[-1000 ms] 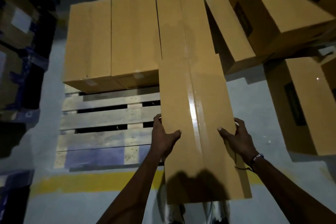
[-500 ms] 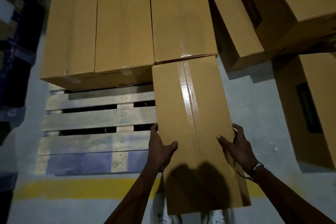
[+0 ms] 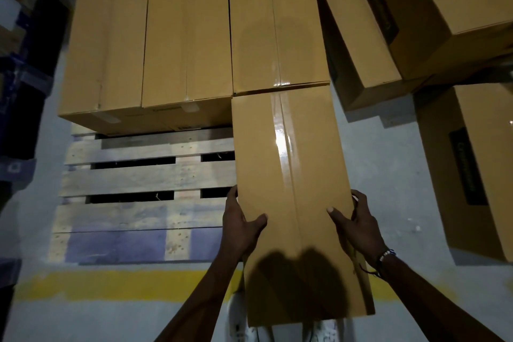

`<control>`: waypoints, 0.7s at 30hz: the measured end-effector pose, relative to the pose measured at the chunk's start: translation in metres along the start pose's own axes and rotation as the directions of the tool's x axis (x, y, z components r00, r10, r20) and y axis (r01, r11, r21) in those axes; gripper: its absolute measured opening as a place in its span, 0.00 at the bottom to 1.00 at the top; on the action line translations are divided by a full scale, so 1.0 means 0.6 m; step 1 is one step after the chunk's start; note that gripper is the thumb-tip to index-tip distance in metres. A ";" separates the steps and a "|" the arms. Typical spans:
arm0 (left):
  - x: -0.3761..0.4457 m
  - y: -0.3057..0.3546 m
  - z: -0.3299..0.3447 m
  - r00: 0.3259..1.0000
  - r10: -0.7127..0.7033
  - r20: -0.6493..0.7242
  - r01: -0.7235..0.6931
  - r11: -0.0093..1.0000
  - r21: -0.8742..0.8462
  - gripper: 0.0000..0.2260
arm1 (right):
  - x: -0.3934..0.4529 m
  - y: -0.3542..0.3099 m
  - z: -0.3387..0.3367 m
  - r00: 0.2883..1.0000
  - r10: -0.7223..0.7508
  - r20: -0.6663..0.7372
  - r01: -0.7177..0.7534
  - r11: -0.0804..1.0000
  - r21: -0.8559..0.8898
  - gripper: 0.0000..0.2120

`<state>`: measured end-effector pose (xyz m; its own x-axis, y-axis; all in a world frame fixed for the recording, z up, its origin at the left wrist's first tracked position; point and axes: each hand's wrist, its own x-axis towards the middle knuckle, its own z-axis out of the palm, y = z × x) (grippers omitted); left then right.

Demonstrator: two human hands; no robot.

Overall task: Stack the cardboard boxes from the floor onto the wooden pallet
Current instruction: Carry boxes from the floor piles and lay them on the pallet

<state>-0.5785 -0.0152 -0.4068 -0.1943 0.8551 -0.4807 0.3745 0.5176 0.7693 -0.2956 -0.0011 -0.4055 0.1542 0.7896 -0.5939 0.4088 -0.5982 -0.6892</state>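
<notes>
Both hands, left hand [image 3: 240,226] and right hand [image 3: 358,226], clamp the long sides of the cardboard box [image 3: 294,189], thumbs on top, steadying it. Its far end butts the stacked box [image 3: 277,25] at the wooden pallet [image 3: 144,175]'s right edge, probably for a tight row.

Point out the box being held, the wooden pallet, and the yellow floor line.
held box [image 3: 288,175]: head view, taped top face.
wooden pallet [image 3: 144,175]: head view, bare middle slat.
yellow floor line [image 3: 125,284]: head view, stretch left of the arms.

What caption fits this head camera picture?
Both hands grip a cardboard box over the wooden pallet.
</notes>
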 end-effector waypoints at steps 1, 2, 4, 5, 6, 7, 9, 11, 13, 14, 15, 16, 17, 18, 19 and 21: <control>0.003 -0.005 -0.002 1.000 0.002 0.004 -0.002 1.000 -0.001 0.43 | 0.001 0.002 0.002 1.000 -0.009 0.001 0.009 1.000 -0.001 0.32; 0.004 -0.010 -0.003 1.000 0.006 0.013 -0.006 1.000 -0.001 0.43 | 0.002 0.003 0.004 1.000 -0.014 0.002 0.014 1.000 0.000 0.32; 0.004 -0.015 -0.006 1.000 0.018 0.017 -0.018 1.000 0.009 0.43 | 0.001 0.006 0.005 1.000 -0.024 0.002 0.024 1.000 -0.006 0.32; 0.003 -0.015 -0.008 1.000 0.025 0.018 -0.026 1.000 0.014 0.43 | 0.000 0.006 0.005 1.000 -0.029 0.006 0.029 1.000 -0.011 0.32; 0.000 -0.015 -0.010 0.999 0.030 0.020 -0.031 0.999 0.023 0.43 | -0.001 0.005 0.003 0.999 -0.032 0.013 0.033 0.999 -0.016 0.32; -0.004 -0.014 -0.011 0.999 0.038 0.019 -0.039 0.999 0.029 0.42 | -0.003 0.004 0.002 0.999 -0.033 0.021 0.034 0.999 -0.023 0.33; -0.013 -0.015 -0.014 0.999 0.035 0.019 -0.036 0.998 0.043 0.41 | -0.010 0.003 -0.002 0.999 -0.038 0.038 0.040 0.998 -0.046 0.34; -0.028 -0.021 -0.016 1.000 0.004 0.018 -0.005 0.999 0.052 0.40 | -0.021 0.006 -0.007 0.997 -0.036 0.062 0.040 0.997 -0.066 0.35; -0.053 -0.028 -0.015 0.999 -0.034 0.021 0.033 0.997 0.063 0.39 | -0.038 0.012 -0.013 0.997 -0.010 0.082 0.016 0.997 -0.069 0.34; -0.069 -0.033 -0.013 0.998 -0.054 0.026 0.052 0.996 0.070 0.38 | -0.047 0.019 -0.015 0.996 0.010 0.090 -0.004 0.998 -0.067 0.34; -0.085 -0.039 -0.010 0.997 -0.071 0.031 0.068 0.995 0.072 0.38 | -0.055 0.027 -0.018 0.995 0.034 0.097 -0.028 0.997 -0.066 0.33; -0.103 -0.044 -0.008 0.995 -0.090 0.036 0.087 0.994 0.071 0.38 | -0.065 0.035 -0.021 0.993 0.059 0.103 -0.053 0.996 -0.068 0.33; -0.120 -0.051 -0.006 0.994 -0.102 0.040 0.099 0.993 0.066 0.38 | -0.074 0.044 -0.023 0.990 0.084 0.109 -0.077 0.995 -0.070 0.33; -0.136 -0.058 -0.004 0.992 -0.117 0.052 0.115 0.992 0.056 0.39 | -0.083 0.054 -0.025 0.988 0.104 0.117 -0.095 0.993 -0.075 0.33; -0.151 -0.065 -0.003 0.988 -0.134 0.073 0.131 0.991 0.039 0.41 | -0.093 0.062 -0.026 0.984 0.126 0.124 -0.118 0.990 -0.075 0.33; -0.176 -0.075 -0.003 0.974 -0.182 0.131 0.184 0.983 -0.004 0.45 | -0.112 0.075 -0.027 0.976 0.167 0.136 -0.159 0.985 -0.067 0.31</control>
<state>-0.5768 -0.1285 -0.3900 -0.1384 0.7351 -0.6637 0.3290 0.6662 0.6693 -0.2732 -0.0793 -0.3900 0.0964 0.6525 -0.7516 0.4380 -0.7059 -0.5567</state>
